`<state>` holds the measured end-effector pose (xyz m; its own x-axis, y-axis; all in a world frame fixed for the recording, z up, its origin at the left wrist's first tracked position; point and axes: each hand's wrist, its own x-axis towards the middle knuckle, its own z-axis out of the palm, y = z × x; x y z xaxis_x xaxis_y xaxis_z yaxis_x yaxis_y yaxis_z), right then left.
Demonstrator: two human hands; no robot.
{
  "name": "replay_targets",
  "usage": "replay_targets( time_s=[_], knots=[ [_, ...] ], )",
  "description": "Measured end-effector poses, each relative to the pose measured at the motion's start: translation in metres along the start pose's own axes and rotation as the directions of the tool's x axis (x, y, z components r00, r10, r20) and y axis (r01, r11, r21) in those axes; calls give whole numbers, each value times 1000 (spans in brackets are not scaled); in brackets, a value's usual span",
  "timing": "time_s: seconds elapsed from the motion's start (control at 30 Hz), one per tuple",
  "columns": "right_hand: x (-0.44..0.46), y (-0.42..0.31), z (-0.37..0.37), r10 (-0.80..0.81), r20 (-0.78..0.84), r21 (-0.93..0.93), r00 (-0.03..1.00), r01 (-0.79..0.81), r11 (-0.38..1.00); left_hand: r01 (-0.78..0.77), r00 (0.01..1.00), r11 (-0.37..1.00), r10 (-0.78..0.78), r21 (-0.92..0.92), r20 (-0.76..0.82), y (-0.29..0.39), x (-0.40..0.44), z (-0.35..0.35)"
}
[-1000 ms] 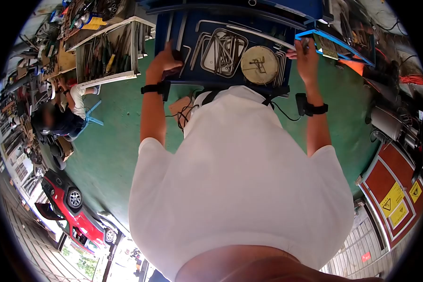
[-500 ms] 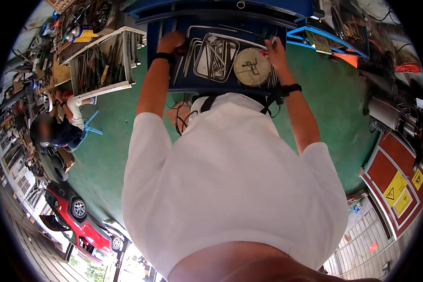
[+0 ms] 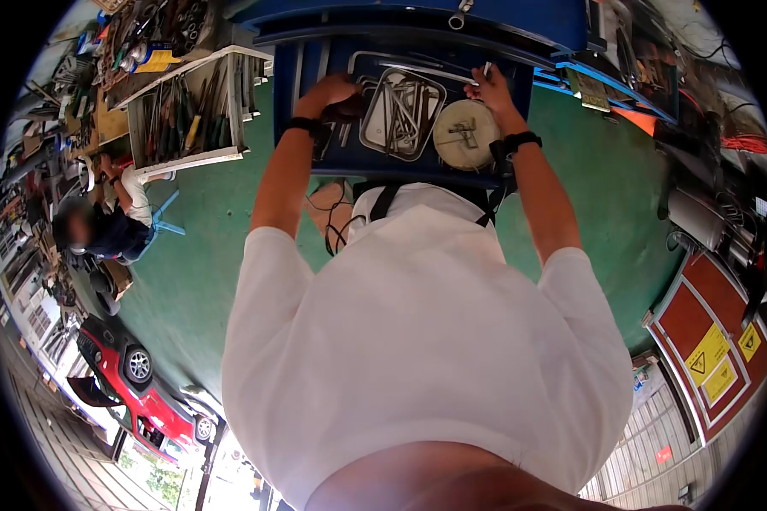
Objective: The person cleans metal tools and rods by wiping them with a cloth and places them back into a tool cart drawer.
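An open blue drawer [image 3: 302, 157] holds metal tools. My left hand [image 3: 332, 94] is over its left part, fingers curled around something dark that I cannot make out, beside a metal tray [image 3: 368, 136] of L-shaped hex keys [image 3: 400, 111]. Over the right part, my right hand [image 3: 493, 92] pinches a small shiny metal piece [image 3: 487, 68]. Just below it lies a round, cream-coloured dish [image 3: 452, 153] with a few small keys on it. A long bent bar [image 3: 400, 58] runs behind the tray.
To the left stands a pale open drawer [image 3: 187, 160] of screwdrivers. A co-worker [image 3: 102, 230] sits farther left by a blue stool [image 3: 169, 226]. A blue-framed rack [image 3: 622, 85] is at the right, a red-brown cabinet [image 3: 699, 307] lower right, a red car [image 3: 136, 392] lower left.
My left hand has moved right, towards the tray. My right hand has come left from the drawer's right edge to above the round dish. The view has shifted slightly.
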<state>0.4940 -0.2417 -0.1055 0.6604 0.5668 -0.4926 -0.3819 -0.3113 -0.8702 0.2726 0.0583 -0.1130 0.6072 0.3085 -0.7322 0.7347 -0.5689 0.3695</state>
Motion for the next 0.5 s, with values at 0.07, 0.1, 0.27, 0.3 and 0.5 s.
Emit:
replay_targets(
  time_s=[0.07, 0.1, 0.27, 0.3, 0.5],
  knots=[
    [7, 0, 6, 29, 91, -43, 995, -25, 999, 39, 998, 999, -39, -14, 54, 14, -24, 2],
    [13, 2, 9, 32, 100, -45, 994, -28, 999, 48, 998, 999, -47, -19, 52, 21, -32, 3],
    [27, 1, 28, 121, 140, -181, 983, -95, 979, 171, 974, 984, -162, -45, 156, 35, -50, 9],
    [32, 3, 30, 121, 152, -186, 981, -92, 978, 139, 984, 990, -135, -21, 120, 34, -51, 10],
    [45, 15, 38, 154, 173, -373, 973, -80, 924, 64, 994, 980, -80, 188, 76, 45, -49, 28]
  ],
)
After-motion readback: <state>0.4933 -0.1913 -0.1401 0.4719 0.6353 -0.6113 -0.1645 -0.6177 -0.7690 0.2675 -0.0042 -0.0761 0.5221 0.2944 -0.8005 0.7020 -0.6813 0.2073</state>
